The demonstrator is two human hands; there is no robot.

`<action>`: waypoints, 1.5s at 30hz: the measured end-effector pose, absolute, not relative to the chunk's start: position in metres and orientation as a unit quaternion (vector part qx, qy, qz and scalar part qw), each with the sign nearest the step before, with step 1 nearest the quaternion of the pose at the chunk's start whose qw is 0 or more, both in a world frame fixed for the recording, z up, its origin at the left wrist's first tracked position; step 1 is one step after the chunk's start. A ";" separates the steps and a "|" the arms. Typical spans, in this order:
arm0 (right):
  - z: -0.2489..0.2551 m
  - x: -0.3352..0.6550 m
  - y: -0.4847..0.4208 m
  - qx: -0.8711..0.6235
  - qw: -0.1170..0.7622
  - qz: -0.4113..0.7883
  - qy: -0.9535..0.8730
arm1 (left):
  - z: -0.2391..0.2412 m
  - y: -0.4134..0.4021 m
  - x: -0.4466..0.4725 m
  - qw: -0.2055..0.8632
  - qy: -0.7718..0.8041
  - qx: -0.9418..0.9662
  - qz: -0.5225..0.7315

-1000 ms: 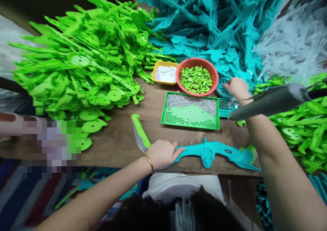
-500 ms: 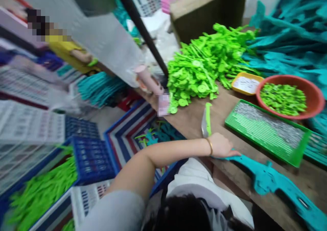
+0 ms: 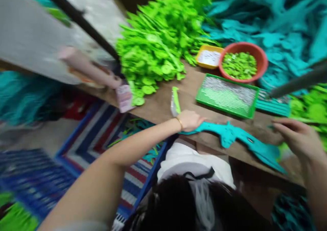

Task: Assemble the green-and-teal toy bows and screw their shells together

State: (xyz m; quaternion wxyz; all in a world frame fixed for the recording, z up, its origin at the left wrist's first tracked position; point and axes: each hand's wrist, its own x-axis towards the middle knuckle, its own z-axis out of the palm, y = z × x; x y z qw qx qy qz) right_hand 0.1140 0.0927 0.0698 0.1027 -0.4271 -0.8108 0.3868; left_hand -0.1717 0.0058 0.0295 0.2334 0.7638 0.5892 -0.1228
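One long teal plastic part (image 3: 228, 135), gripped by my left hand (image 3: 190, 120), likely bracing; right hand (image 3: 298, 135), three o'clock, hold unclear; next likely needs steadiness.

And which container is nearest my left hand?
The rectangular green plastic tray holding silvery pieces; the round red bowl, yellow dish and teal tray lie farther from your left hand.
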 end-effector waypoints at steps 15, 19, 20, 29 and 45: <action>0.046 0.173 0.100 -0.338 -0.028 0.491 -0.803 | 0.028 0.017 -0.167 0.220 0.606 0.747 -0.163; 0.046 0.169 0.107 -0.296 -0.087 0.490 -0.815 | 0.029 0.015 -0.167 0.214 0.610 0.745 -0.163; 0.045 0.169 0.107 -0.293 -0.087 0.495 -0.813 | 0.029 0.015 -0.167 0.212 0.612 0.745 -0.162; 0.023 0.179 0.099 -0.314 0.005 0.577 -0.754 | 0.028 0.011 -0.167 0.189 0.618 0.747 -0.155; 0.031 0.161 0.076 -0.518 -0.055 0.534 -0.666 | 0.026 0.001 -0.168 0.156 0.623 0.750 -0.159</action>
